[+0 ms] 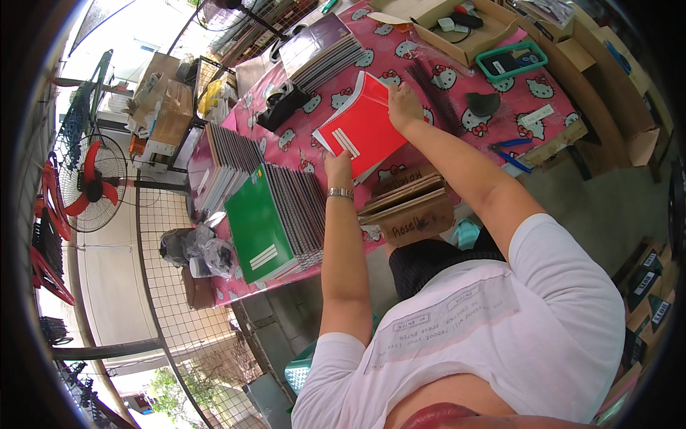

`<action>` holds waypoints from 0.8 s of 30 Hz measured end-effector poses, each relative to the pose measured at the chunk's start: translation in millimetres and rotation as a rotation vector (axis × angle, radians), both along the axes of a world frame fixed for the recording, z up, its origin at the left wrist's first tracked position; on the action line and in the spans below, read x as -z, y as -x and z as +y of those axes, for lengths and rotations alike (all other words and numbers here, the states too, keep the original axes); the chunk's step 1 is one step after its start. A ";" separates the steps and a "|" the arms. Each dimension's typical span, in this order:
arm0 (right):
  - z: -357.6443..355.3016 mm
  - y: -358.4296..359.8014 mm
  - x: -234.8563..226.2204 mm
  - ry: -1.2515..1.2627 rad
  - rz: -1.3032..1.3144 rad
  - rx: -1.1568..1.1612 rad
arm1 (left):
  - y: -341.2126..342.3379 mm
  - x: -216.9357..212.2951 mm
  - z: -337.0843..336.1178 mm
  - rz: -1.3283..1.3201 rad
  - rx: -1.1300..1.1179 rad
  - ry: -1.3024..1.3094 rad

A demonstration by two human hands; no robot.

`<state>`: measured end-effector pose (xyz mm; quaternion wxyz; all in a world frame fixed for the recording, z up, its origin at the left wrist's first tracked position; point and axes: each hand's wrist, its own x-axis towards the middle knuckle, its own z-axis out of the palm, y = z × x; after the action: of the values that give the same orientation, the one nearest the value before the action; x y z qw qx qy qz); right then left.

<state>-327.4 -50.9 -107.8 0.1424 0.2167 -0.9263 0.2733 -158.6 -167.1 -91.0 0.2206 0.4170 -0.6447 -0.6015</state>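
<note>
A red-covered notebook [370,132] with white label lines is held tilted above the pink table. My left hand [338,169] is closed on its lower-left corner, the thumb lying on the cover. At the upper right edge, my right hand [405,109] grips the same notebook with curled fingers. White pages show past the cover's left and top edges. Left of my left hand stands a tall stack of spiral-bound notebooks, a green cover [259,227] on top. Dark spiral binding coils [434,96] lie just beyond my right hand.
A purple-covered stack [321,46] and a black tape dispenser [284,106] stand farther back. Another notebook stack [225,166] is at the left. Blue-handled pliers [511,155], a teal tray [511,61] and an open carton [461,36] lie rightward. Cardboard pieces [409,211] sit at the near edge.
</note>
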 end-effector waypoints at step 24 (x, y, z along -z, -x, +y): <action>174.6 -94.1 -40.1 0.892 -0.902 -0.809 | -106.8 -78.1 108.9 0.539 -0.110 0.374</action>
<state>-233.3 123.6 -67.7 -0.2881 0.3289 -0.5445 0.7158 -51.8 -58.3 -12.9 0.4878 0.2294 -0.6391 -0.5486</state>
